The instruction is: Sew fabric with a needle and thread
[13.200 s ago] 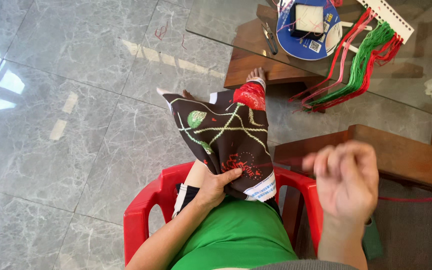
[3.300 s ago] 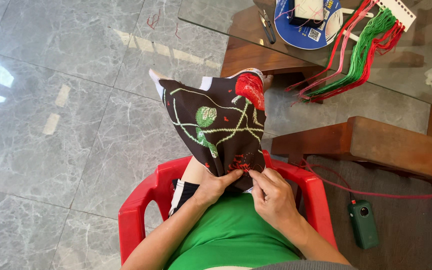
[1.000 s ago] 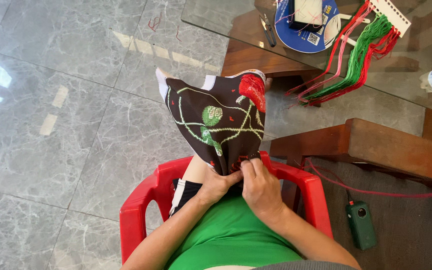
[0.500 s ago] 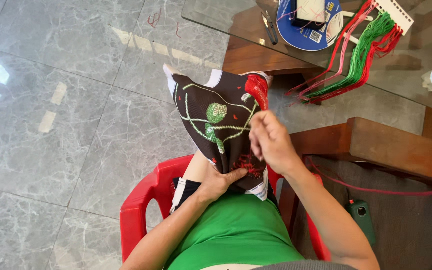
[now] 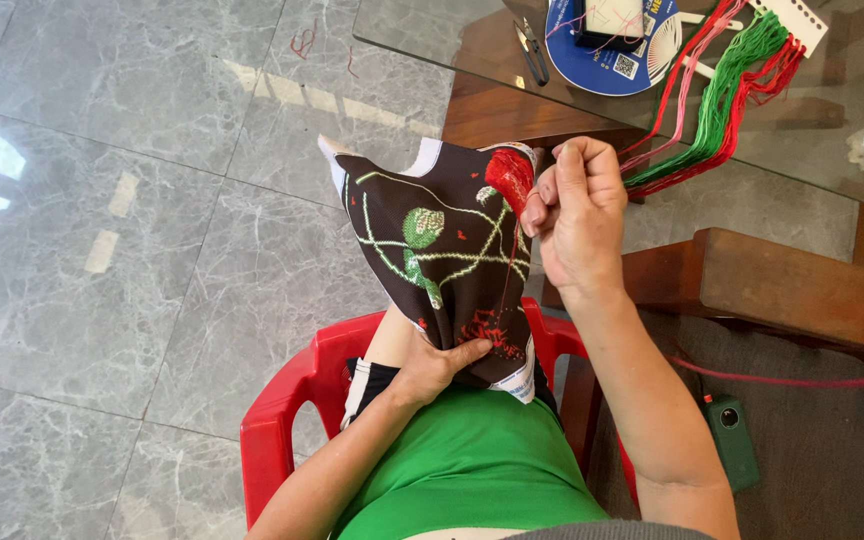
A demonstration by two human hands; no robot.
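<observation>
1. Since half a second ago, the right hand (image 5: pixel 574 215) has risen higher along the right edge of the dark cloth (image 5: pixel 442 265), drawing a red thread (image 5: pixel 508 280) up taut from the red stitching near the bottom; its fingers are pressed together, pinching the thread end, and any needle is too small to see.
2. Left hand (image 5: pixel 437 365) grips the cloth's lower edge, thumb on top, holding it up over the lap, above the red chair (image 5: pixel 292 400).
3. Judged risk: pulling harder could pucker the stitches or snap the thread; a loosened left grip would let the cloth sag and tangle the thread.
4. Beyond the cloth, a glass worktop (image 5: pixel 422 35) carries scissors (image 5: pixel 530 50), a blue round tray (image 5: pixel 602 60) and red and green thread skeins (image 5: pixel 722 90) near the raised hand, where the thread could catch.
</observation>
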